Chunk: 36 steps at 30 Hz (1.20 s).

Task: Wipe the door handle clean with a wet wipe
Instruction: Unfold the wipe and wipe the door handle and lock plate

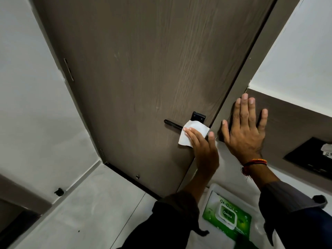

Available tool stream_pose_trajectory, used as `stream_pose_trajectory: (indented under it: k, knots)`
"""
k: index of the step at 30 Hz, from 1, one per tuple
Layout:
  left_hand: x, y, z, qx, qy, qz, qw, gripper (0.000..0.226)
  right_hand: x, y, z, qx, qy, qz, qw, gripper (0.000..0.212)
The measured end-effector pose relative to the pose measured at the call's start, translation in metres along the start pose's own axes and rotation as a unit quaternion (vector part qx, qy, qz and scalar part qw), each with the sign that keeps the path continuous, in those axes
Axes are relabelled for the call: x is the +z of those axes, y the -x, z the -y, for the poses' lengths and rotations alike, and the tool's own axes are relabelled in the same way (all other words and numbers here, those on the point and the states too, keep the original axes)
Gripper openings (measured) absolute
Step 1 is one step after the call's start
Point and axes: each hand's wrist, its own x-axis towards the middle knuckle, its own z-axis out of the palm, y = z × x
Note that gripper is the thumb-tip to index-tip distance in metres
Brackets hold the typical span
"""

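A black lever door handle (pixel 172 124) sticks out leftward from its black square plate (pixel 199 117) on the brown wood-grain door (pixel 143 72). A white wet wipe (pixel 194 131) is draped over the handle's inner part, beside the plate. My left hand (pixel 203 150) presses the wipe onto the handle, fingers on top and thumb to the right. My right hand (pixel 246 128) lies flat, fingers spread, on the brown panel to the right of the door frame, holding nothing.
A green pack of wet wipes (pixel 227 216) lies on the floor below my arms. A black switch plate (pixel 312 157) is set in the right wall. A hinge (pixel 68 69) shows on the door's left edge. White walls flank the door.
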Motion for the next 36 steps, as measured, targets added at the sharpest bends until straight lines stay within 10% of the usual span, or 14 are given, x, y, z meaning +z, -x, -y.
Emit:
stream_pose_trajectory:
  k: [5, 10, 17, 21, 26, 36]
  knots:
    - [-0.014, -0.046, 0.029, 0.010, -0.108, -0.082, 0.991, 0.030, 0.000, 0.002, -0.001, -0.017, 0.002, -0.008, 1.000, 0.078]
    - [0.004, -0.025, 0.024, 0.007, -0.025, 0.012, 1.000, 0.023, 0.003, 0.001, -0.001, -0.015, -0.001, -0.010, 1.000, 0.078]
    - [-0.010, -0.061, 0.043, -0.034, -0.047, -0.018, 0.998, 0.067, 0.004, 0.002, -0.001, -0.021, 0.020, -0.032, 0.999, 0.077]
    - [0.011, -0.019, 0.043, 0.077, 0.033, -0.043, 0.996, 0.028, 0.006, 0.002, 0.001, -0.015, 0.019, -0.032, 0.999, 0.076]
    - [-0.022, -0.057, 0.061, -0.075, 0.098, -0.010, 0.992, 0.077, 0.009, 0.004, 0.000, -0.010, 0.028, -0.044, 0.999, 0.076]
    - [-0.033, -0.034, 0.123, 0.281, -0.170, 0.146, 0.933, 0.078, 0.015, -0.001, -0.001, -0.023, 0.052, -0.062, 0.996, 0.079]
